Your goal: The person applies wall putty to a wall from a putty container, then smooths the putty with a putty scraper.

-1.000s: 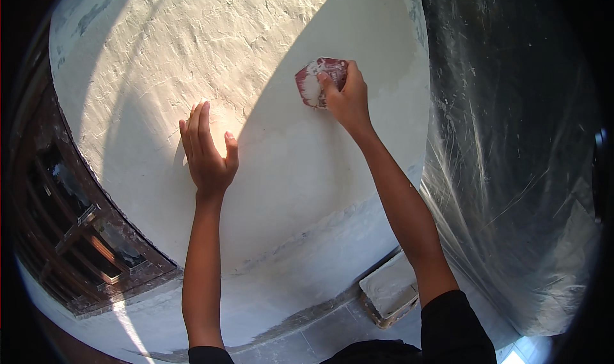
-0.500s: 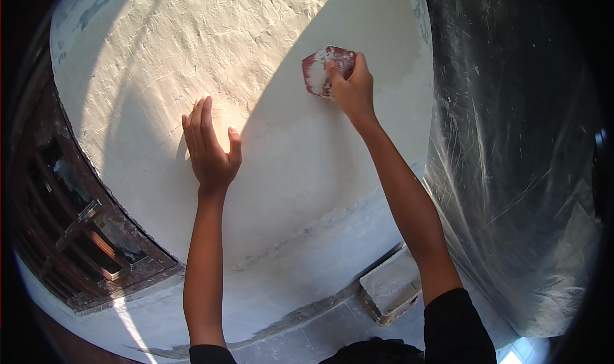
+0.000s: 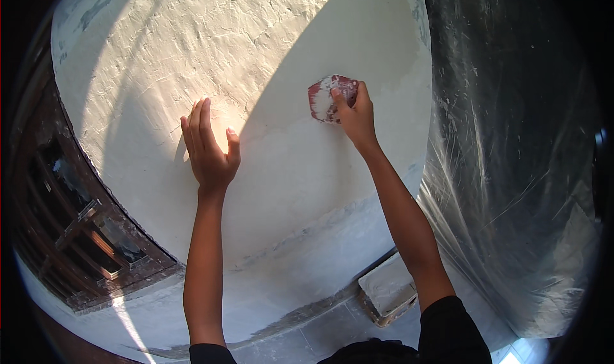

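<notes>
In front of me is a plastered wall (image 3: 275,166), smooth and pale in the shaded part and rough where sunlight falls. My right hand (image 3: 355,121) grips a flat, dark red putty spreader (image 3: 323,100) smeared with white plaster. Its face lies at the wall surface in the shade, thumb on top and fingers around its right edge. My left hand (image 3: 213,153) rests against the wall to the left, near the border of the sunlit patch. Its fingers point upward, the thumb is spread away, and it holds nothing.
A brown wooden window frame with bars (image 3: 96,236) stands at the left. Clear plastic sheeting (image 3: 511,172) hangs down the right side. Below my right arm, a plaster-smeared rectangular tray (image 3: 387,287) sits on the grey tiled floor (image 3: 320,329) by the wall's foot.
My right hand has slid down the wall and slightly to the right with the putty spreader. My left hand has stayed almost in place.
</notes>
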`<action>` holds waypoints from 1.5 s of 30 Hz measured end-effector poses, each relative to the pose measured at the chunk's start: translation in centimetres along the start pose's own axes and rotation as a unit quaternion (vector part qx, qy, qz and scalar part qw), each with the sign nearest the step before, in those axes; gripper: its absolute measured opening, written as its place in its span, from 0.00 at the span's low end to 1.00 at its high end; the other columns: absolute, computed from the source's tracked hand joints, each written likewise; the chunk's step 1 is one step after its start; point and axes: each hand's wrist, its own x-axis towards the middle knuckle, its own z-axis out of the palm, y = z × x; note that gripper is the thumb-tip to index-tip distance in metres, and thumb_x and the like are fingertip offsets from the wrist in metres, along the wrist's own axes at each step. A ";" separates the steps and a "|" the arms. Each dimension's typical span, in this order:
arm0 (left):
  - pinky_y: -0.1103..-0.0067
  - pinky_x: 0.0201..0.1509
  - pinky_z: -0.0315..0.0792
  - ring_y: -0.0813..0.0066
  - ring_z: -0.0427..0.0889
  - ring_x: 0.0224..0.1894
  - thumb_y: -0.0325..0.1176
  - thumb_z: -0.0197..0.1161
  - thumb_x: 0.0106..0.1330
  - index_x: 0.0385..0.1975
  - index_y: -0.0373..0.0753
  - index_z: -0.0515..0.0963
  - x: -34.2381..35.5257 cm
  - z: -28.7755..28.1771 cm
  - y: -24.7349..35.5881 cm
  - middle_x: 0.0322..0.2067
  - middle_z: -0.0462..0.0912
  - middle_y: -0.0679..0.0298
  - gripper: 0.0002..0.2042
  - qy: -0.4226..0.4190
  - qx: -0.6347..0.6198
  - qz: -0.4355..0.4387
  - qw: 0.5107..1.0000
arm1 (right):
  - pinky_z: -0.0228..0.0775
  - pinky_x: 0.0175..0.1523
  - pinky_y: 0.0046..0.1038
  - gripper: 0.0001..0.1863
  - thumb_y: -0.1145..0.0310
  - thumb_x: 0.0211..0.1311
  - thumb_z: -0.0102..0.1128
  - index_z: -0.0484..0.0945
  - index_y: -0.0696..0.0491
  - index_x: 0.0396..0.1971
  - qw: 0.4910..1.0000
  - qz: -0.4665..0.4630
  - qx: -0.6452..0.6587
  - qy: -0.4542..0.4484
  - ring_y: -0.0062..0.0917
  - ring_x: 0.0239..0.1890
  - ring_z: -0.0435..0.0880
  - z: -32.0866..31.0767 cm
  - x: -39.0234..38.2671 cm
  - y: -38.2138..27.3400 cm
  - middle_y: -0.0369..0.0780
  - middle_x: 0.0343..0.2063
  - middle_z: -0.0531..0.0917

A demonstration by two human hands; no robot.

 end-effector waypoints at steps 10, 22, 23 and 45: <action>0.49 0.76 0.47 0.56 0.64 0.70 0.35 0.53 0.65 0.69 0.36 0.58 0.0 0.0 0.1 0.65 0.67 0.53 0.31 -0.001 0.007 0.005 1.000 | 0.71 0.45 0.37 0.17 0.62 0.66 0.64 0.70 0.58 0.41 0.989 -0.099 -0.109 -0.032 0.34 0.39 0.79 1.2 -1.4 1.2 0.47 0.37 0.78; 0.53 0.75 0.53 0.57 0.68 0.68 0.34 0.54 0.63 0.67 0.36 0.62 0.2 -0.1 0.3 0.63 0.70 0.54 0.30 0.014 0.033 0.013 0.999 | 0.75 0.41 0.36 0.15 0.64 0.68 0.62 0.70 0.59 0.42 0.989 0.065 0.078 0.108 0.32 0.33 0.83 -1.1 -0.1 0.0 0.47 0.34 0.83; 0.53 0.75 0.53 0.57 0.68 0.68 0.34 0.54 0.63 0.67 0.36 0.62 0.3 0.1 0.7 0.63 0.70 0.54 0.30 0.007 0.037 0.020 0.999 | 0.75 0.41 0.36 0.15 0.64 0.68 0.62 0.70 0.59 0.42 0.989 0.064 0.078 0.108 0.32 0.33 0.83 -1.2 -0.4 -0.1 0.47 0.34 0.83; 0.52 0.75 0.52 0.56 0.66 0.69 0.35 0.53 0.67 0.68 0.36 0.61 0.1 0.5 0.3 0.64 0.69 0.53 0.28 -0.010 0.047 0.049 0.998 | 0.78 0.35 0.30 0.11 0.68 0.71 0.58 0.70 0.60 0.40 0.989 0.015 0.080 0.120 0.28 0.32 0.86 -1.3 2.3 -2.5 0.43 0.34 0.83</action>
